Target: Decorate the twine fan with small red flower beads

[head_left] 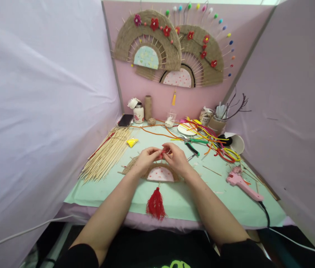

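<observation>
My left hand and my right hand meet above a small jute-wound fan lying on the green mat. Both pinch a small red piece between their fingertips, fingers closed. The fan has a pink dotted half-round centre and a red tassel hanging toward the table's front edge. My hands cover most of the fan's upper part.
A sheaf of thin wooden sticks lies left. Coloured pipe cleaners, pliers with green handles and a pink glue gun lie right. Jars and cups stand at the back; two finished fans hang on the pink wall.
</observation>
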Tool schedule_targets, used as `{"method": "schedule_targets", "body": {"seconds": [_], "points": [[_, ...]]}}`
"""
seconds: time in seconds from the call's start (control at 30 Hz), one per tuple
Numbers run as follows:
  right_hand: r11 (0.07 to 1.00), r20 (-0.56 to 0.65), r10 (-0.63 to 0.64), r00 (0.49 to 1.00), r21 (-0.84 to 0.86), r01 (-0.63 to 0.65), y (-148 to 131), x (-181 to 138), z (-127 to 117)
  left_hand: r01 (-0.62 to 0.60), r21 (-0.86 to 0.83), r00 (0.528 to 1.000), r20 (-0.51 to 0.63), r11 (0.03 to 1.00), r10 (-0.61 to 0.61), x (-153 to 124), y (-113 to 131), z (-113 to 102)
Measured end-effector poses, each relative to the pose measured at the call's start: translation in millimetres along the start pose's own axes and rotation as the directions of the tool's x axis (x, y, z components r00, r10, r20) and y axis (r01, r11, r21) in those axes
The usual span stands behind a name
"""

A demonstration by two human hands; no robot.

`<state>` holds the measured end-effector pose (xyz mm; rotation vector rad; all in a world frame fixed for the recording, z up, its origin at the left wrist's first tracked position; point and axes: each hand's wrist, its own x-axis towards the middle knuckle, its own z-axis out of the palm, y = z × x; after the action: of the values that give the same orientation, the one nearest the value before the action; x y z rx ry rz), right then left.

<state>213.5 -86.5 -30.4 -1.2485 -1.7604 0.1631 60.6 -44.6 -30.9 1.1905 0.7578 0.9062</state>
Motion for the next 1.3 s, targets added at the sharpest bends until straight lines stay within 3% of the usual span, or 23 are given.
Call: {"method": "schedule_targets", "body": {"seconds": [0.33, 0.63, 0.8, 0.87, 0.97, 1.07, 1.17, 1.3], "points": [[1.0, -0.016, -0.004, 1.0, -0.025, 0.004, -1, 0, 1, 0.112, -0.136, 0.994, 0.008, 0.984, -0.112, -2, 4, 3], [0.999, 0.011, 0.024, 1.0, -0.045, -0.024, -10, -3, 3, 0.145, -0.223, 0.989, 0.073, 0.964, -0.132, -7, 4, 9], [0.984, -0.019, 0.134, 0.991, 0.125, -0.131, -12, -3, 6, 0.164, -0.23, 0.985, 0.086, 0.959, -0.148, -6, 6, 9], [0.912, -0.039, 0.251, 0.967, 0.345, -0.223, -11, -1, 8, 0.164, -0.22, 0.986, 0.08, 0.962, -0.149, -6, 6, 8], [0.617, -0.002, 0.468, 0.884, 0.717, -0.325, -7, 5, 5, 0.144, -0.198, 0.989, 0.075, 0.969, -0.131, -6, 8, 8], [0.376, -0.009, 0.628, 0.778, 0.879, -0.293, 1, 13, -6, 0.116, -0.161, 0.993, 0.032, 0.98, -0.113, -1, 17, 4], [0.287, -0.024, 0.703, 0.711, 0.924, -0.253, 8, 18, -17, 0.053, -0.043, 0.998, -0.011, 0.998, -0.054, 20, 37, -5], [0.234, 0.005, 0.709, 0.705, 0.942, -0.241, 10, 20, -23, -0.053, 0.296, 0.985, -0.142, 0.954, 0.099, 69, 53, -18]]}}
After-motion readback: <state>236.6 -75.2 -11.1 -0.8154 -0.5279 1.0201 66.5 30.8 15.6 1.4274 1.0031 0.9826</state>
